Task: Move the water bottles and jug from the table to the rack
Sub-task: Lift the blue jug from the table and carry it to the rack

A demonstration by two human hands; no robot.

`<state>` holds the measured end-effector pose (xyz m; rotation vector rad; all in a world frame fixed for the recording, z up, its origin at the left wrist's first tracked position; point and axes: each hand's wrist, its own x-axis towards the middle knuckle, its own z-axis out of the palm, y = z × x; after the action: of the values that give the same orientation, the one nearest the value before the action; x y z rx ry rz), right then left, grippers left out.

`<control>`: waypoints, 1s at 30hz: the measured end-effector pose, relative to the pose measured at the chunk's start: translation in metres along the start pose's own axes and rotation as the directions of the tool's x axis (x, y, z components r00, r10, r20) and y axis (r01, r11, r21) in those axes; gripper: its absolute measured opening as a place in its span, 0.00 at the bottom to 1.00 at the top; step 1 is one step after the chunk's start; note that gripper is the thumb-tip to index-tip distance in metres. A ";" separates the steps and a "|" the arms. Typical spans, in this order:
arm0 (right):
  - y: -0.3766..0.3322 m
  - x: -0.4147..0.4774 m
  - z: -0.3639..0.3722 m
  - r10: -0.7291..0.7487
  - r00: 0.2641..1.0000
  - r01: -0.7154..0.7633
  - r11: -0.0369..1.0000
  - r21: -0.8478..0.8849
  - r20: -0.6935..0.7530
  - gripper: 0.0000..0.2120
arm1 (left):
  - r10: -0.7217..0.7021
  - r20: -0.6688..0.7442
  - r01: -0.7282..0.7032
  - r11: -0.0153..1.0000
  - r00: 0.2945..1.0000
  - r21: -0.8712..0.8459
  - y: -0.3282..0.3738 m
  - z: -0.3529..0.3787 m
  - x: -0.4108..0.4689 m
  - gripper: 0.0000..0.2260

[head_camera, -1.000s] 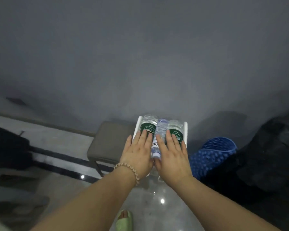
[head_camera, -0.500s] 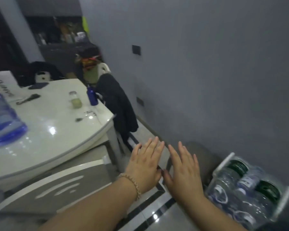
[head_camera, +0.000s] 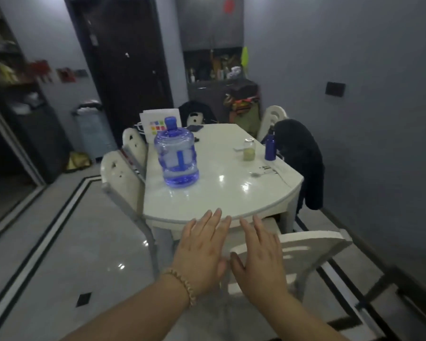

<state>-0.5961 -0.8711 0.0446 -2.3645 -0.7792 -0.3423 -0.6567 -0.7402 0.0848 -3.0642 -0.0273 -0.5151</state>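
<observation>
Reaching forward toward a white oval table (head_camera: 221, 193), both hands flat, fingers spread, palms down, holding nothing. Left hand (head_camera: 202, 249), with a beaded bracelet (head_camera: 182, 284) at the wrist, hovering just short of the table's near edge; right hand (head_camera: 261, 257) just beside it, thumbs almost touching, above the white back of a chair (head_camera: 312, 244) tucked at the table's near end. Standing upright on the table, toward its left side: a blue translucent jug (head_camera: 177, 157) with a blue cap and a moulded handle, water filling roughly its lower half. Toward the table's right edge: a small clear jar (head_camera: 249, 150) with pale yellowish-green contents in its lower part, and just beside that a dark blue bottle (head_camera: 270, 147), opaque, contents impossible to tell. Draped over the chair at the table's right side: a dark jacket (head_camera: 300, 161). At the table's far left corner: a white card (head_camera: 160, 124) with coloured squares, directly behind the jug. At the table's left side: two more white chairs (head_camera: 123, 175), pushed close.
</observation>
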 end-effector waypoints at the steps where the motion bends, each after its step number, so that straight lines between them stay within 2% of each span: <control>1: -0.011 0.007 0.007 -0.004 1.000 0.003 1.000 0.003 0.014 0.35 | -0.014 0.000 0.014 1.000 1.000 0.002 -0.016 -0.005 -0.001 0.35; 6: -0.064 0.069 0.051 -0.070 0.997 0.071 0.997 -0.031 0.013 0.33 | -0.108 -0.019 0.108 0.994 0.994 0.029 -0.119 -0.002 0.007 0.33; 8: -0.072 0.099 0.072 -0.081 0.997 0.081 0.996 -0.045 0.013 0.33 | -0.137 -0.040 0.137 0.990 0.990 0.016 -0.153 0.013 0.017 0.33; 11: -0.078 0.150 0.119 -0.084 0.996 0.086 0.994 -0.067 0.036 0.33 | -0.151 0.000 0.151 0.988 0.989 0.014 -0.201 0.045 0.035 0.33; 14: -0.081 0.214 0.168 -0.072 0.996 0.076 0.995 -0.062 0.056 0.33 | -0.143 0.017 0.143 0.989 0.990 0.038 -0.261 0.069 0.070 0.34; 19: -0.083 0.321 0.225 -0.027 0.999 0.030 0.997 -0.072 0.043 0.33 | -0.193 -0.006 0.193 0.980 0.981 0.055 -0.375 0.069 0.153 0.34; 23: -0.084 0.388 0.251 -0.072 0.997 0.074 0.995 -0.073 0.020 0.35 | -0.198 -0.020 0.198 0.980 0.980 0.025 -0.436 0.075 0.209 0.34; 25: -0.086 0.419 0.267 -0.070 0.997 0.074 0.989 -0.126 0.030 0.37 | -0.177 -0.008 0.177 0.984 0.984 -0.015 -0.463 0.091 0.235 0.34; 30: -0.079 0.478 0.314 -0.022 0.999 0.033 0.951 -0.307 0.038 0.43 | -0.008 0.006 0.009 0.994 1.000 -0.109 -0.518 0.135 0.308 0.34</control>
<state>-0.2499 -0.4091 0.0370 -2.6577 -0.8256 -0.4654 -0.3329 -0.2146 0.0737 -3.1732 -0.0130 -0.5251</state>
